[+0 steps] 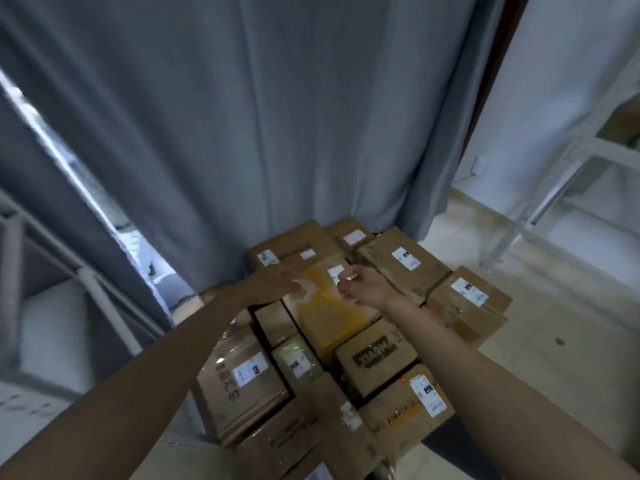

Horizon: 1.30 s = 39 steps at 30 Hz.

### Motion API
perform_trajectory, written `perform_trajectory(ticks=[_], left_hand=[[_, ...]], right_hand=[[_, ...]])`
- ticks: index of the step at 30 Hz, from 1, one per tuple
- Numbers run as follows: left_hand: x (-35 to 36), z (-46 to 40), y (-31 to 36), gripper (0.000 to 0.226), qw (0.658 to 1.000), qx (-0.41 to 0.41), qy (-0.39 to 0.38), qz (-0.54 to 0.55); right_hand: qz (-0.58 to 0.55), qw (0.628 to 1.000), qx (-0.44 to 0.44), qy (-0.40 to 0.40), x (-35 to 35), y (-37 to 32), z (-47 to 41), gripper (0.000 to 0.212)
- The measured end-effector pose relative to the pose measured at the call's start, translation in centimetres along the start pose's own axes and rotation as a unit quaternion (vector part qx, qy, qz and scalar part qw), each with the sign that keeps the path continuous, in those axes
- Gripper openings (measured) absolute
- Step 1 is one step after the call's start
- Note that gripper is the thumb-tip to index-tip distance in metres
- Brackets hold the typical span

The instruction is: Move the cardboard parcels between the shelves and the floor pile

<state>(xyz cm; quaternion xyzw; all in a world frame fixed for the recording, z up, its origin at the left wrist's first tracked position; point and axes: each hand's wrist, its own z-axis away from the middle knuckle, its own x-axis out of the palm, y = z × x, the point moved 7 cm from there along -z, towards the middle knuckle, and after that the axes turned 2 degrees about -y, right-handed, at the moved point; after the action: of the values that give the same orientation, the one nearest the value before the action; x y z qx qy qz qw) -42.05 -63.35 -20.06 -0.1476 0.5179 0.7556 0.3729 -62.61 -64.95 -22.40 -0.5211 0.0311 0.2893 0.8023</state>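
Two bare forearms, no sleeves in view. The left hand [282,284] and right hand [360,289] are gloveless. Neither wrist carries a watch or band.

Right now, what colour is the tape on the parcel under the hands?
Yellow tape over brown cardboard, head view.

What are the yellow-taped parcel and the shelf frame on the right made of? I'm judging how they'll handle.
Yellow-taped parcel: brown corrugated-looking cardboard, matte, under glossy yellow tape that shows glare. Shelf frame: probably painted metal, pale grey with slim straight uprights; blur leaves it uncertain.
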Motion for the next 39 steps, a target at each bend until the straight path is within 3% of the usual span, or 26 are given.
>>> perform_trajectory(ticks=[3,14,30,39], left_hand=[[-4.2,4.8,-1.4,0.023,0.999,0.011,0.039,-0.012],[-16.0,23.5,-3.4,0.03,0.978,-0.036,0.204,-0.027],[-20.4,51.3,-6.4,0.031,0.899,-0.152,0.411,0.0],[-25.2,60.3,-8.7,0.033,0.838,-0.156,0.522,-0.021]], right_hand=[[0.032,0.998,-0.044,-0.014,3.0,-5.5,3.1,0.003],[0.144,0.959,-0.234,-0.071,13.1,-23.8,11.3,0.007],[0.16,0.869,-0.41,-0.227,29.3,-36.2,24.9,0.024],[0.137,0.84,-0.48,-0.212,34.9,-42.4,31.1,0.042]])
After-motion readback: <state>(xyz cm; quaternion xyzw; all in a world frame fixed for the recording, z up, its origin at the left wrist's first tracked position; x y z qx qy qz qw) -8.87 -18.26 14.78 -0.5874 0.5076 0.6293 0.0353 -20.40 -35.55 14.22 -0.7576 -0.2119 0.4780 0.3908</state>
